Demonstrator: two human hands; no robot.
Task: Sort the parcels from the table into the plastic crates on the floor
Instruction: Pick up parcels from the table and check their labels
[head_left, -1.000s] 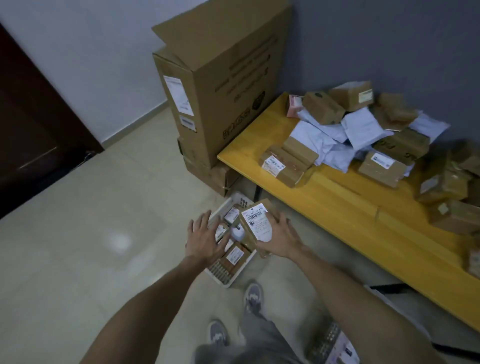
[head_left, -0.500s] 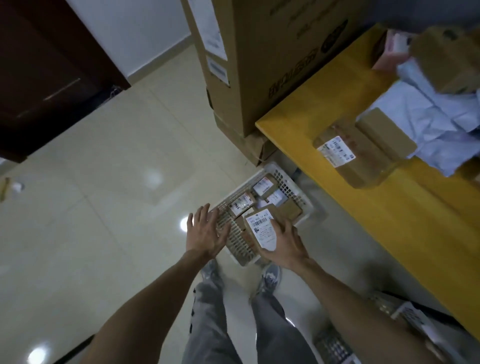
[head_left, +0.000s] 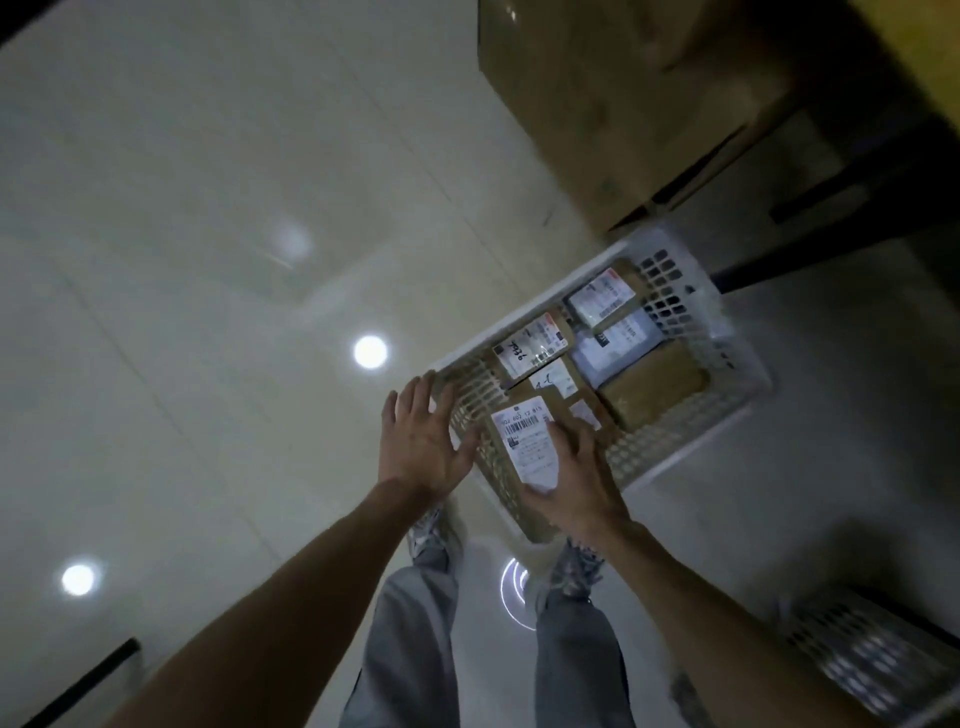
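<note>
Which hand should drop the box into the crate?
Right. The right hand grips the labelled parcel just above the white crate. The left hand is open, holding nothing, at the crate's near edge.

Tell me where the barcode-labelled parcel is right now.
Head view, just below centre: the parcel is gripped by the right hand at the near end of the white crate, with the open left hand just to its left.

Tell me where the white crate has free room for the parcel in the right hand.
Crowded: the far part of the white crate, where labelled parcels, a grey bag and a brown box lie packed. Free: the mesh strip at the near end, between those parcels and the left hand, under the held parcel in the right hand.
</note>
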